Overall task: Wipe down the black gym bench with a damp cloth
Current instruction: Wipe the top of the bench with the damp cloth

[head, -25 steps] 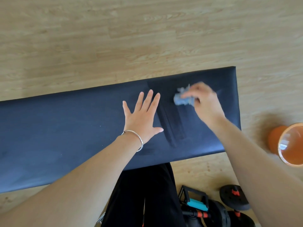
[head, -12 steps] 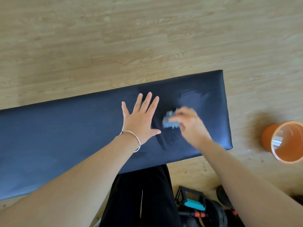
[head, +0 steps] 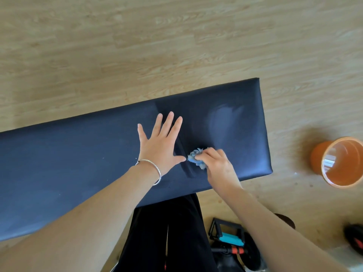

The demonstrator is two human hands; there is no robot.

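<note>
Right hand (head: pixel 216 165) pinches the wadded cloth (head: pixel 196 159), which is pressed on the bench (head: pixel 78 163) near its front edge, just beside the left thumb. Left hand (head: pixel 159 146) lies flat, fingers spread, bracing. Overlap strokes edge to edge and work left. The braced palm likely covers unwiped pad, so lift it.

Rests bare left hand (head: pixel 160 146) flat, fingers spread, on black padded gym bench (head: pixel 78 154); grips crumpled blue cloth (head: pixel 194 157) in curled right hand (head: pixel 218 167) just beside it, near the bench's front edge.
</note>
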